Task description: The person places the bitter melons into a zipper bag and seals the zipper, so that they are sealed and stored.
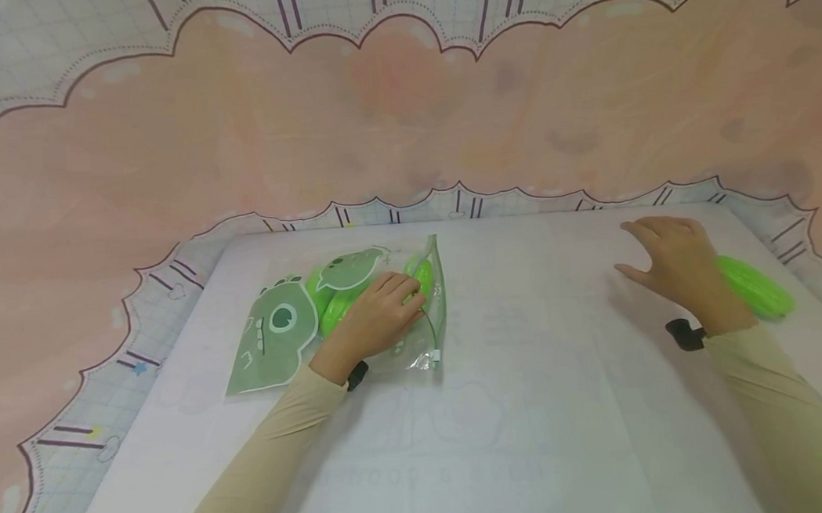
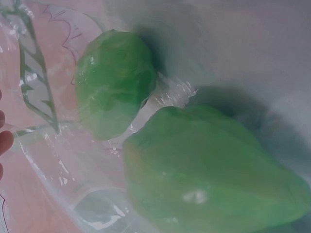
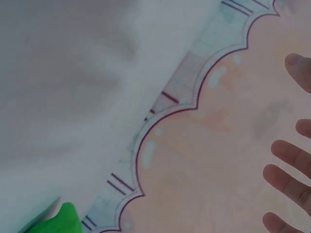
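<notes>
A clear zip bag (image 1: 268, 340) printed with a green dinosaur lies on the left of the white table. Inside it are several bright green pieces that look like toy fruit or vegetables. The left wrist view shows a rounded one (image 2: 114, 82) and a larger, tapering one (image 2: 209, 170) through the film. At its zip end, my left hand (image 1: 372, 318) grips the bag's upper edge with curled fingers. My right hand (image 1: 680, 267) hovers over the table's right side, thumb and fingers spread, holding nothing. Beyond its wrist lies a long green ridged vegetable-like piece (image 1: 755, 289), partly hidden by the hand.
The white tabletop (image 1: 529, 343) stretches between the two hands. A patterned peach and pale blue cloth (image 1: 403, 123) surrounds its back and sides. A small white zip slider (image 1: 435, 356) sits at the bag's near right corner.
</notes>
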Tool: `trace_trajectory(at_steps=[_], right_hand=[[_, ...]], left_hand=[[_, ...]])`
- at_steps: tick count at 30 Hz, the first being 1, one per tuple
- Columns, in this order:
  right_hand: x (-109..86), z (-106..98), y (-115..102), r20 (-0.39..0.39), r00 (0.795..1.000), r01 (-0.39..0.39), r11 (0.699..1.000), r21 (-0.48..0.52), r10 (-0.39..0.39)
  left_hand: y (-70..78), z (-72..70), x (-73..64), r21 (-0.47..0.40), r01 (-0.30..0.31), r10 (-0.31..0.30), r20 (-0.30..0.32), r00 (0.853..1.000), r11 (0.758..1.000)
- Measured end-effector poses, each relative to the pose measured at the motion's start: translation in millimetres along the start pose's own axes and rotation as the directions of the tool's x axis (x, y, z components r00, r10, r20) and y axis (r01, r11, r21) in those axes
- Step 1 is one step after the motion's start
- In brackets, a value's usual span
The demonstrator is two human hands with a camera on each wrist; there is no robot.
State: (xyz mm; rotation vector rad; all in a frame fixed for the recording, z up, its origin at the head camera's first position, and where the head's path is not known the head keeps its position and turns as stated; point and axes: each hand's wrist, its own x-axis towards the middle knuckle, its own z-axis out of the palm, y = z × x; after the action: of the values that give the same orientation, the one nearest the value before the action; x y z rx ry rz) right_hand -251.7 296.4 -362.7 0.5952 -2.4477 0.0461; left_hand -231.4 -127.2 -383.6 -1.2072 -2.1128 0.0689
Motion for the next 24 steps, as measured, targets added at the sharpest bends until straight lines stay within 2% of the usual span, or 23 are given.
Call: trace_trajectory(at_steps=[10, 16, 19, 24], right_hand=[[-21.7, -2.9, 29.0, -0.003, 0.998, -0.062, 0.998, -0.028, 0.061], [-37.4, -5.5, 48.4, -0.01, 0.997, -0.076, 0.997, -0.005, 0.076], [-44.2, -7.0, 55.9, 0.033, 0.992, -0.126, 0.992, 0.004, 0.126], [-52.2, -9.8, 66.0, 0.132, 0.965, -0.223, 0.974, -0.043, 0.227]], left_hand=[[-1.1, 2.0, -1.4, -0.001, -0.002, 0.002, -0.014, 1.0, 1.0], [-1.2, 2.5, -1.8, 0.003, -0.003, 0.003, -0.014, 1.0, 1.0], [-1.4, 2.7, -2.0, 0.005, -0.001, 0.002, -0.014, 1.0, 1.0], [-1.2, 2.2, -1.9, 0.005, -0.001, 0.001, -0.014, 1.0, 1.0]])
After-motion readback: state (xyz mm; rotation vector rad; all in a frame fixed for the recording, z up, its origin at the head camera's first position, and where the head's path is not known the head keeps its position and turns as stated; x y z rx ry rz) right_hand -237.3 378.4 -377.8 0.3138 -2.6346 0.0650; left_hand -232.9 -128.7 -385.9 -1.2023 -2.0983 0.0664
